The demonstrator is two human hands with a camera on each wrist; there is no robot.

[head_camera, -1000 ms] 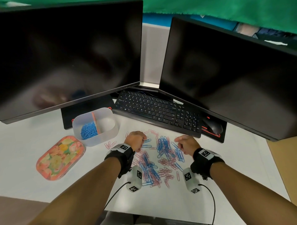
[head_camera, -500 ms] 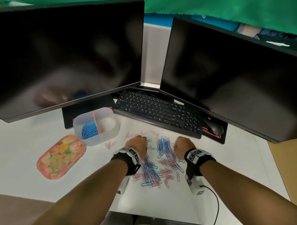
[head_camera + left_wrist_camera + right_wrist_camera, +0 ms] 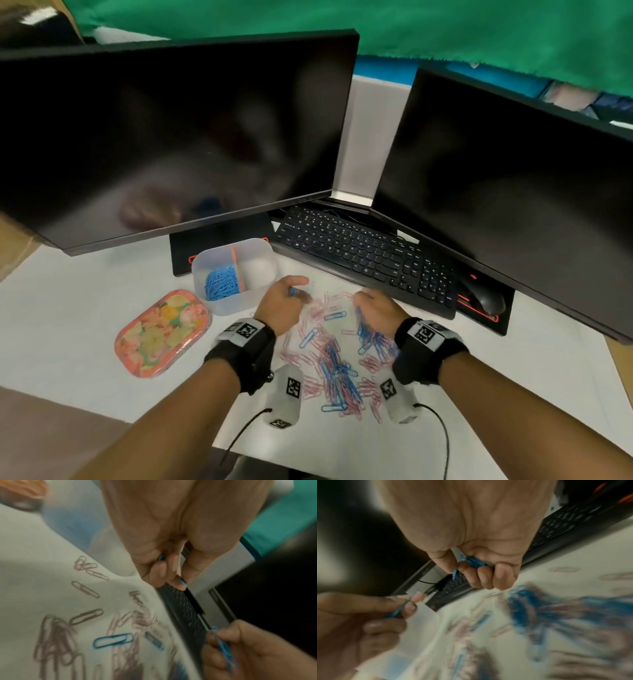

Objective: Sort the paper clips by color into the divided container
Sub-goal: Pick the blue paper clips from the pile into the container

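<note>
Paper clips of thin blue and pink coated wire (image 3: 337, 363) are lying scattered in a loose heap on the white desk surface (image 3: 85, 308), between and in front of the two wrists. More blue clips (image 3: 221, 282) are sitting piled in the left compartment of the translucent plastic divided container (image 3: 239, 305), which has an orange partition and is standing just left of the heap; its right compartment is looking pale and I cannot tell what it holds.

Curling its fingers inward, the left hand (image 3: 282, 305) is hovering beside the container's near right corner and gripping a few blue clips; in the left wrist view blue wire is peeking out between the curled fingertips (image 3: 160, 573). Over the far right part of the heap, the right hand (image 3: 378, 310) is clenching a small bunch of blue clips too, and these are showing in the right wrist view under the bent fingers (image 3: 488, 577).

How many clips each hand is holding is staying hidden by the fingers. Both wrist views are blurring heavily, so the heap there is reading only as blue and pinkish streaks. A black keyboard (image 3: 366, 257) is lying just behind the hands, and a floral-patterned oval lid (image 3: 162, 332) is resting left of the container.
</note>
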